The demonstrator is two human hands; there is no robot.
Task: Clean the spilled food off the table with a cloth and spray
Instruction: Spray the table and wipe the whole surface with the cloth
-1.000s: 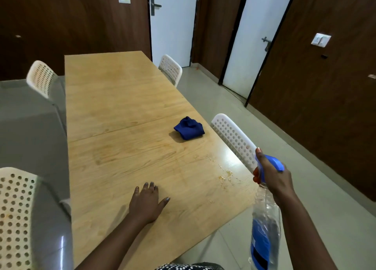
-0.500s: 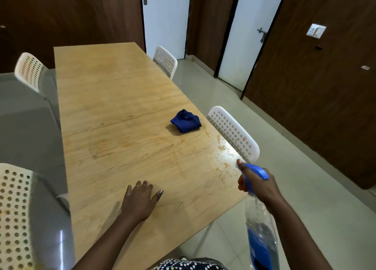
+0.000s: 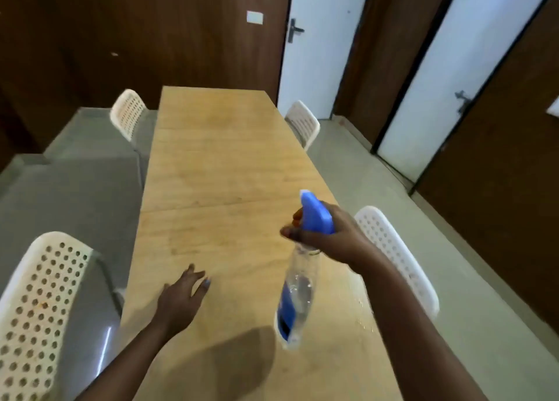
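While I am watching through the head camera, the long wooden table [image 3: 217, 164] is running away from me toward the dark wood-panelled wall [image 3: 169, 37], its long axis going from the near edge up to the far end. White perforated chairs are standing along both sides: one at the near left [image 3: 36, 304], one at the far left [image 3: 127, 114], one at the near right [image 3: 393, 249] and one at the far right [image 3: 304, 123]. Two white doors [image 3: 314, 46] are showing beyond the table on the right.

The right hand [image 3: 329, 234] is hovering above the right half of the table and gripping the spray bottle [image 3: 298, 282] around its neck, fingers curled at the trigger below the blue spray head [image 3: 316, 216]. The bottle is hanging tilted, its long axis running from the blue head at the top down toward me, with the clear base and its blue label lowest and clear of the tabletop. The nozzle is pointing up and away, toward the far end of the table. The bottle is casting a shadow on the wood just below it.

The left hand [image 3: 181, 297] is lying flat on the near part of the table, fingers straight and spread, grasping nothing.

Small wet specks [image 3: 364, 322] are glistening on the wood near the right edge, beside my right forearm; I cannot tell whether they are food or droplets. The blue cloth is out of my sight in this view.
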